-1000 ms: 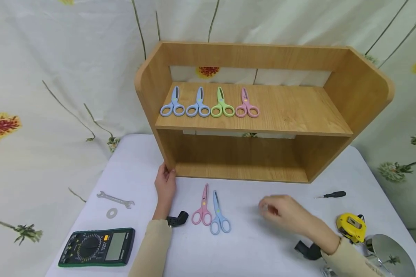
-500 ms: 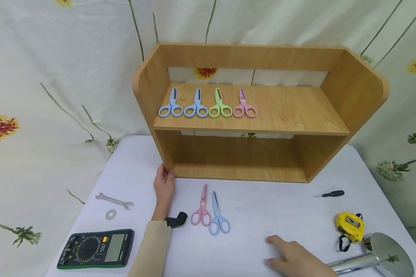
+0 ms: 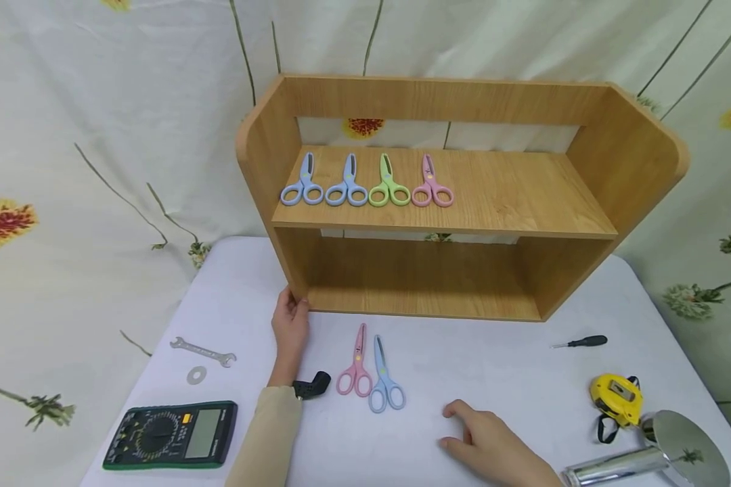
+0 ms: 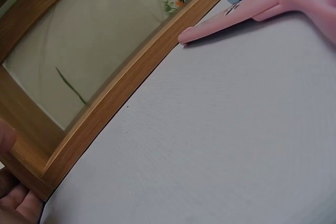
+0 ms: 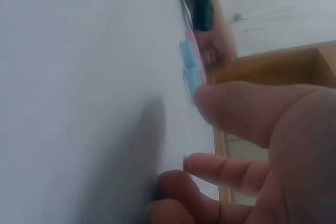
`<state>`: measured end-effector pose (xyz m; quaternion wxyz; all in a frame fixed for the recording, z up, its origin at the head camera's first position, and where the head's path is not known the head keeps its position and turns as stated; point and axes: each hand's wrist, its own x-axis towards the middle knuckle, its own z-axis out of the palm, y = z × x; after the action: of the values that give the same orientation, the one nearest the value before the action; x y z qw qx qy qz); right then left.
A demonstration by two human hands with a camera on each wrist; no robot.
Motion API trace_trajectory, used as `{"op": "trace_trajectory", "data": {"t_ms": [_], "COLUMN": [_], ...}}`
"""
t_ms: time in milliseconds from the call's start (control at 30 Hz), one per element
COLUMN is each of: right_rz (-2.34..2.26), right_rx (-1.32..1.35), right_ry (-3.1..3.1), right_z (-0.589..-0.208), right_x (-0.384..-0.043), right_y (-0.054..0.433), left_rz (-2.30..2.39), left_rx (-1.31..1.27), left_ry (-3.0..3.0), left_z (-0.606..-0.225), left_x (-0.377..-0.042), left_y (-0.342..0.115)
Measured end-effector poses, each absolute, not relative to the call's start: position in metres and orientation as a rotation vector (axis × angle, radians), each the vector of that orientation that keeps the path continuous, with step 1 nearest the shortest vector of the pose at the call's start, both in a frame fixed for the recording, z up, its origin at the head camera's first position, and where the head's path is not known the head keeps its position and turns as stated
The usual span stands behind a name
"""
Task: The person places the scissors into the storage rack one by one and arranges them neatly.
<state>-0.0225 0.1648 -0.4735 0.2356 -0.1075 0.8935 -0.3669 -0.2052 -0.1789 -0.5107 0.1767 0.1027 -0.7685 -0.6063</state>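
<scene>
My left hand (image 3: pixel 290 328) grips the lower left corner of a wooden shelf (image 3: pixel 445 226), thumb on the front and fingers round the outer side, as the left wrist view also shows. Pink scissors (image 3: pixel 356 368) and blue scissors (image 3: pixel 385 379) lie side by side on the table in front of the shelf, blades pointing away. My right hand (image 3: pixel 487 443) is to the right of the blue scissors, thumb and index finger spread and nothing between them. On the upper board stand blue scissors (image 3: pixel 305 181), a second blue pair (image 3: pixel 348 182), green scissors (image 3: pixel 388 182) and pink scissors (image 3: pixel 430 184) in a row.
At left on the white table (image 3: pixel 432 358) lie a wrench (image 3: pixel 203 352), a flat washer (image 3: pixel 197 375) and a multimeter (image 3: pixel 170 435). To the right are a small screwdriver (image 3: pixel 581 341), a yellow tape measure (image 3: pixel 617 399) and a shiny metal object with a round base (image 3: pixel 688 446).
My right hand has drawn back toward the near edge with its fingers opening, then shifted slightly left. The left hand has stayed at the shelf corner, and the scissors have not moved.
</scene>
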Motion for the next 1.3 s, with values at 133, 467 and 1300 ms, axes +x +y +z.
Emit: {"op": "trace_trajectory", "data": {"t_ms": [133, 467, 1300], "right_rz": [-1.041, -0.970, -0.759], "right_rx": [-0.462, -0.646, -0.759], "right_ry": [2.559, 2.685, 2.786], "right_z": [-0.479, -0.480, -0.482], "right_x": [-0.029, -0.053, -0.075], "right_y": [0.154, 0.109, 0.074], "left_rz": [-1.723, -1.716, -1.696], "left_rx": [0.297, 0.282, 0.306], "left_ry": [-2.181, -2.187, -2.191], "left_z": [-0.512, -0.513, -0.512], "left_x": [-0.206, -0.207, -0.206], "left_y": [-0.177, -0.178, -0.179]}}
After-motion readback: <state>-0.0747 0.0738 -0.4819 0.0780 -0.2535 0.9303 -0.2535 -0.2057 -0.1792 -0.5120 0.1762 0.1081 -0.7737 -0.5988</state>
